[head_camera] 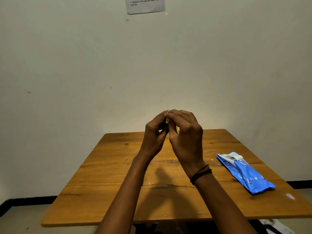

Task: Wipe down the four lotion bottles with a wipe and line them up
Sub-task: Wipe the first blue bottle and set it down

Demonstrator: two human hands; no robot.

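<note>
Both my hands are raised together above the far part of the wooden table. My left hand and my right hand have their fingers curled around one small object between them. Only slivers of that object show: a bit of white, something dark beside it and a yellow edge. I cannot tell whether it is a bottle, a wipe or both. No other lotion bottle is in sight. A blue pack of wet wipes lies on the table to the right, its flap peeled back.
A plain wall stands right behind the table, with a printed instruction sheet taped high up. A dark band sits on my right wrist. Something white lies on the floor under the table's right front corner.
</note>
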